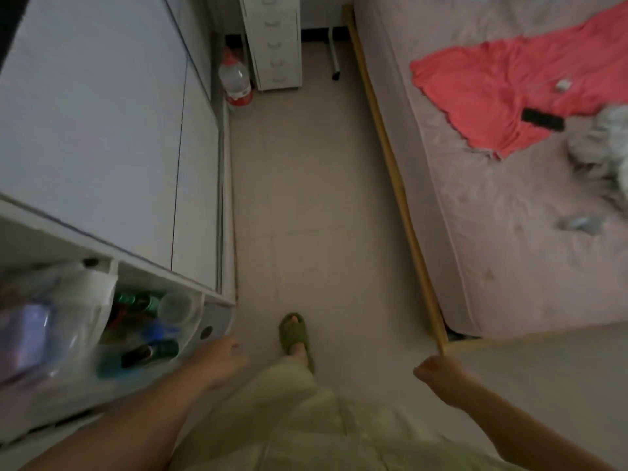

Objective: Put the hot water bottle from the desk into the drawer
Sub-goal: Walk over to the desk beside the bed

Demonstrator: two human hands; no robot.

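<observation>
No hot water bottle shows in the head view. A narrow white drawer unit (274,39) with several closed drawers stands at the far end of the floor, under what looks like a desk edge. My left hand (221,356) hangs low beside an open shelf, fingers loosely apart, holding nothing. My right hand (438,370) is curled into a loose fist near the bed's corner, with nothing visible in it.
A white wardrobe (102,130) runs along the left, with an open shelf (146,321) of cans and bags below. A bed (509,198) with a wooden frame and a red cloth (492,93) fills the right. A large water jug (236,81) stands by the drawers. My foot wears a green slipper (294,334).
</observation>
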